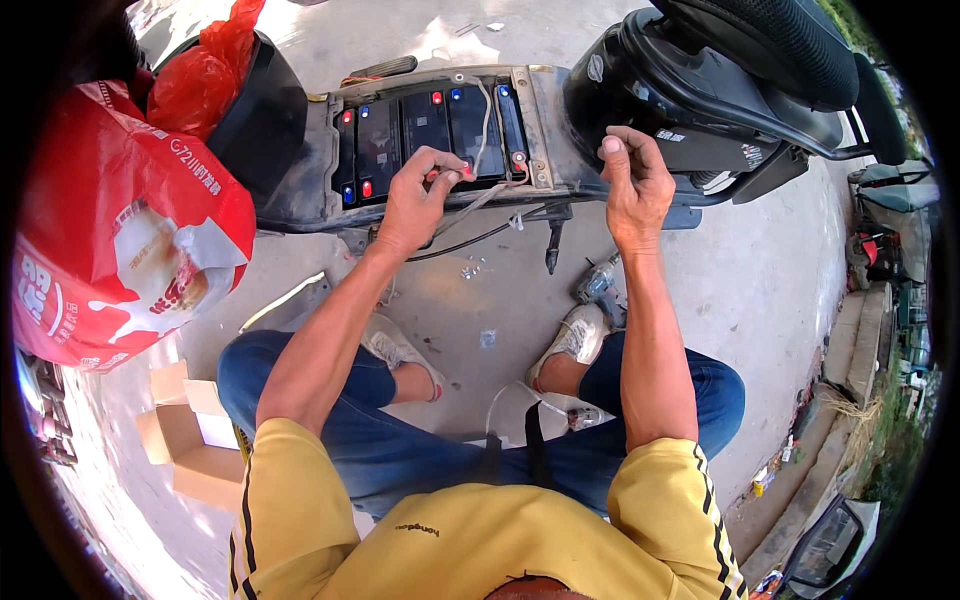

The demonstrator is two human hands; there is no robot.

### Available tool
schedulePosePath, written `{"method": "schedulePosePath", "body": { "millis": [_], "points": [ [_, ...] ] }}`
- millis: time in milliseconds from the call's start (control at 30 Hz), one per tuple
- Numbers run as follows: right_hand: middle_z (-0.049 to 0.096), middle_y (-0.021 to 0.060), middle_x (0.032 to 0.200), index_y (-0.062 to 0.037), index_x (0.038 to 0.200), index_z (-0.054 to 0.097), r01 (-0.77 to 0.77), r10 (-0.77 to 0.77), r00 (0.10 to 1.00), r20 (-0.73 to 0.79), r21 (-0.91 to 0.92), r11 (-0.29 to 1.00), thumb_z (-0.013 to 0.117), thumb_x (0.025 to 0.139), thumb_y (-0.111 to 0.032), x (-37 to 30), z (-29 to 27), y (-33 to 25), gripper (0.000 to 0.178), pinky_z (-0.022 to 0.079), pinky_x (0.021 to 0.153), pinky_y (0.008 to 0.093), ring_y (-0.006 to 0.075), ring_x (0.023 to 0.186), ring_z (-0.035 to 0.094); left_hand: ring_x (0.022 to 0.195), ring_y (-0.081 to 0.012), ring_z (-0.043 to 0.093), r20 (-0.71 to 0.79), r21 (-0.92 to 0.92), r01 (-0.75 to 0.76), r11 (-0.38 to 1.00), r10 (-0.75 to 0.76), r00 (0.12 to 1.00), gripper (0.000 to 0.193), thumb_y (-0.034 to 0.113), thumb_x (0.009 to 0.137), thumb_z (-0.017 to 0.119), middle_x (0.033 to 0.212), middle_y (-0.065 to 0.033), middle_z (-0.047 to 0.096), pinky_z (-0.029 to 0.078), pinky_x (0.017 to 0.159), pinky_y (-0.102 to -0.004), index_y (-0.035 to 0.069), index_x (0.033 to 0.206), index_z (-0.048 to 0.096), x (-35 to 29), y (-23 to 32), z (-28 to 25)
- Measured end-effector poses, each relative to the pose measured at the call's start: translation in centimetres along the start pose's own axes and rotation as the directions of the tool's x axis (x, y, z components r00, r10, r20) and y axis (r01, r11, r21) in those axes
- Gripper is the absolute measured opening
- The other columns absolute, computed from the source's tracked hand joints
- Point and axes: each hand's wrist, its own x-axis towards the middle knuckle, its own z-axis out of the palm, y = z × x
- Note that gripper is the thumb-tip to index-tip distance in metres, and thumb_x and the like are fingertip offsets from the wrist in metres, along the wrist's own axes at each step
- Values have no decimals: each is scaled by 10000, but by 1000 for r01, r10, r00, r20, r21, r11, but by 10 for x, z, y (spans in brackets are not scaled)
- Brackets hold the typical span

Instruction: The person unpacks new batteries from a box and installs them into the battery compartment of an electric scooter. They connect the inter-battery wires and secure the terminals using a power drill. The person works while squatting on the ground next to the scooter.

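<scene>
An electric scooter (640, 80) stands in front of me with its floor panel off, showing several black batteries (430, 125) with red and blue terminal caps. My left hand (420, 195) pinches a red-tipped wire over the batteries. A grey cable (487, 110) runs across the battery tops. My right hand (632, 180) is raised at the right end of the battery bay, fingers closed against the black body panel; what it holds is hidden.
A red plastic shopping bag (110, 230) hangs at the left by the scooter's front. A power drill (598, 282) and loose screws (470, 268) lie on the concrete near my feet. Cardboard boxes (185, 430) sit at lower left. A curb (850, 350) runs along the right.
</scene>
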Motion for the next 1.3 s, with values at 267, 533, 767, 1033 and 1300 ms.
{"method": "schedulePosePath", "body": {
  "millis": [267,533,767,1033,1300],
  "points": [
    [650,42,754,-5,1095,738,18,78,978,193,-456,890,740,1047,-250,-25,-176,-86,250,483,670,296,116,687,550,991,-329,742,634,194,148,970,-239,736,153,-63,926,597,1010,-171,750,561,888,-419,-19,1016,712,-121,-2,44],
    [655,93,771,25,1081,713,63,137,931,337,-520,852,744,1028,-189,-7,-192,-95,223,491,656,334,156,686,560,1076,-357,743,629,571,32,821,-461,626,226,95,906,734,1117,-173,764,579,917,-473,25,1121,749,-187,-99,54],
    [700,174,1161,-19,1256,699,349,14,793,609,-472,810,798,963,-233,9,-114,-41,376,565,897,459,361,1044,688,1069,-383,700,430,492,-178,852,-60,901,215,140,950,747,1149,-129,708,586,901,-465,75,1155,741,-71,46,16],
    [538,150,1580,-41,1491,575,729,-112,322,940,-171,663,908,765,-376,38,27,50,866,324,1288,534,360,1545,421,1387,-419,554,-40,797,76,600,-74,997,500,270,976,735,1511,-157,582,471,1145,-525,46,1412,635,-11,-3,-46],
    [701,160,1399,-48,1304,713,832,-166,267,949,-140,537,700,965,-398,41,37,79,487,346,1240,629,375,1419,596,1293,-459,637,11,769,41,637,-78,997,458,292,981,652,1434,-257,626,537,1080,-534,-18,1318,676,-10,-30,-42]
  ]
}}
